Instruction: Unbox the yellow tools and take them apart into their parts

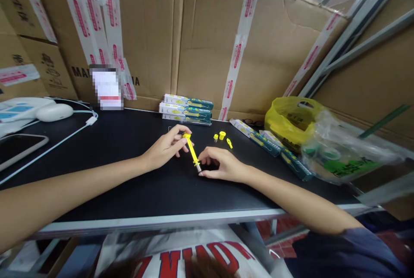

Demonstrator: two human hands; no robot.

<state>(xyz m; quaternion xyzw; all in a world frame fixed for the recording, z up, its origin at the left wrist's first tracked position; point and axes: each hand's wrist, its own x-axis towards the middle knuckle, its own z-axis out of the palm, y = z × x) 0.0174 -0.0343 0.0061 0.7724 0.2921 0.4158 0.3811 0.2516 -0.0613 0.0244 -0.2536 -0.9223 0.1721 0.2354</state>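
Boxes (187,109), slim + printed, are stacked at back, insides hidden. Yellow bag (276,120) on your R sits by clear bag (336,157) w/ green print; contents unclear. Yellow tool (192,150) is btwn your hands over black tabletop (145,198): narrow, straight, collar nr silvery bottom end. Your L hand (164,147) pinches its top, R hand (224,163) its bottom.

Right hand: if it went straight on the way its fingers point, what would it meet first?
Most likely the yellow tool, near its metal end, just ahead of the right hand; depth leaves it unclear whether they touch.
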